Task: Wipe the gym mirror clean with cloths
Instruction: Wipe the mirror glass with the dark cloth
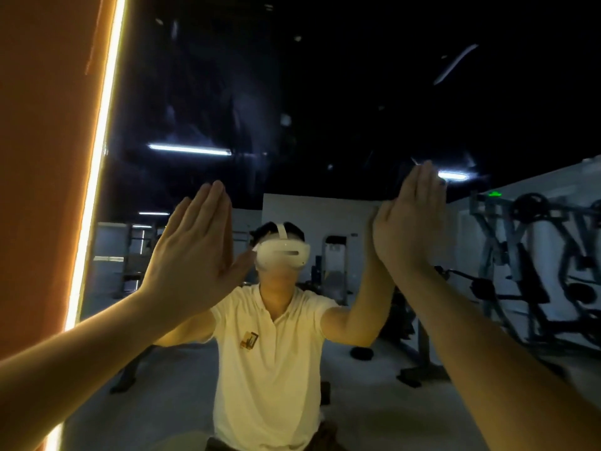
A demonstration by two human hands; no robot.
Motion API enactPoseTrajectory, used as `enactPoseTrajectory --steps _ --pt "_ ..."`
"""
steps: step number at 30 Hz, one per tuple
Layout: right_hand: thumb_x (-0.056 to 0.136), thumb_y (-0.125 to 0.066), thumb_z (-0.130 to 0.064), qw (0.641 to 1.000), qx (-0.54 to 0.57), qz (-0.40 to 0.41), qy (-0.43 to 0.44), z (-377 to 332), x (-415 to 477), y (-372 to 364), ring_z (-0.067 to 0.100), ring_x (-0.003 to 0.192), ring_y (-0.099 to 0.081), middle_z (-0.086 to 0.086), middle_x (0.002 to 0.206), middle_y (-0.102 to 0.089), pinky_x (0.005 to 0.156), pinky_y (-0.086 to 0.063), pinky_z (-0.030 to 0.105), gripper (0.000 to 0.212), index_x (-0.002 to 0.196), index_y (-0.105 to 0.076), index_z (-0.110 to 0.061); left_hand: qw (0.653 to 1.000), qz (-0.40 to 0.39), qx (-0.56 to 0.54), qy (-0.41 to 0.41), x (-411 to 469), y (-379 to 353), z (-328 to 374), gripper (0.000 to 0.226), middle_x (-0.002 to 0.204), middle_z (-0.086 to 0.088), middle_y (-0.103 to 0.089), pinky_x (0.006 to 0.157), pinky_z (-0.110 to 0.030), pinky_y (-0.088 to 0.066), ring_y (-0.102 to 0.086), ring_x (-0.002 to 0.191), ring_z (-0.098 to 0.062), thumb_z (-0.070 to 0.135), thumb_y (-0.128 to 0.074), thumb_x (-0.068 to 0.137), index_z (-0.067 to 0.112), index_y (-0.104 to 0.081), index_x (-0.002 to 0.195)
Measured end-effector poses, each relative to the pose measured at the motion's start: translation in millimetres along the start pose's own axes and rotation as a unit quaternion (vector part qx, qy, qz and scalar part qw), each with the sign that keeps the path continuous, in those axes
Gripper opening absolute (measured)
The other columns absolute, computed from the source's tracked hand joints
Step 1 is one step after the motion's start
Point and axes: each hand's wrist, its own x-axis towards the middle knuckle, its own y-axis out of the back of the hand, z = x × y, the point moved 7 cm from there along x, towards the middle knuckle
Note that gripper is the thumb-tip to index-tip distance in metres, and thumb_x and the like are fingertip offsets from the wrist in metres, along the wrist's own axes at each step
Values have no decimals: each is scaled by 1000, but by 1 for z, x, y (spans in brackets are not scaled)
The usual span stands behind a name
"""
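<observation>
The gym mirror (325,92) fills most of the view in front of me, with smears and streaks on its dark upper part. My left hand (192,252) is raised with straight fingers held together, flat against or very near the glass. My right hand (409,219) is raised the same way further right, fingers straight. Neither hand holds anything. No cloth is visible. My reflection, in a pale yellow shirt and a white headset, sits between the two hands.
An orange wall panel (42,157) with a bright light strip (97,164) borders the mirror on the left. Reflected in the glass are weight machines (533,271) at the right, racks at the left, ceiling lights and a grey floor.
</observation>
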Motion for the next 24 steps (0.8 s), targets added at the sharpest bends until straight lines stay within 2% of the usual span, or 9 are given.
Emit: enactPoseTrajectory --steps 3,5,7,10,13,15,19,22,24 --pt "97 -15 -32 999 16 31 35 -72 4 -7 35 158 -8 22 169 -12 128 -11 51 72 160 -16 1 998 27 -54 -20 5 16 -2 75 163 -18 -37 126 -39 -22 -30 153 -28 49 -40 97 -3 -42 152" --pt "97 -25 -29 990 28 21 134 -135 -13 -15 35 158 -6 22 169 -11 128 -9 51 70 161 -16 -1 986 85 -139 -23 16 39 -11 52 143 -20 -55 118 -17 -22 -47 135 -27 26 -50 93 -3 -55 135" --pt "102 -36 -27 959 50 -14 279 -190 -42 -24 33 158 -9 20 169 -16 128 -8 50 65 160 -21 -2 971 141 -191 10 27 60 -22 46 141 -19 -57 114 -7 -19 -48 131 -27 12 -56 92 -2 -55 137" --pt "105 -38 -30 891 22 -39 451 -205 -61 -24 27 158 -11 16 169 -19 129 -1 44 63 160 -24 -4 960 152 -222 81 46 64 -33 48 153 -15 -50 120 -24 -27 -41 143 -24 15 -45 100 2 -52 146" --pt "96 -54 -26 926 -2 -33 375 -140 -20 -17 28 157 -14 17 168 -21 127 5 39 73 159 -25 -4 971 115 -192 89 62 51 -29 41 147 -22 -52 118 -47 -37 -46 139 -33 20 -46 102 -2 -58 134" --pt "96 -53 -21 970 -20 2 241 -70 20 -6 31 156 -16 19 168 -19 129 -9 48 74 159 -23 -1 986 60 -127 89 69 36 -26 56 148 -18 -49 116 -52 -38 -43 142 -36 36 -40 94 0 -55 134" --pt "96 -10 -33 999 -24 9 36 6 59 7 36 156 -14 25 167 -17 127 -14 52 74 158 -18 6 999 30 3 43 67 11 -25 88 169 -20 -21 127 -49 -24 -11 160 -30 49 -41 87 -6 -33 155" --pt "98 -14 -32 998 2 29 58 -47 61 1 35 157 -10 23 168 -14 128 -11 50 71 159 -17 3 998 31 40 34 71 -1 -35 90 172 -12 -13 127 -47 -21 -4 161 -24 49 -45 87 1 -25 161" --pt "99 -22 -33 990 25 44 129 -104 56 -4 34 158 -7 21 169 -11 129 -6 49 70 161 -17 -1 998 24 -24 46 84 -35 -66 88 174 1 -6 127 -48 -21 -4 161 -19 45 -53 87 13 -22 163"
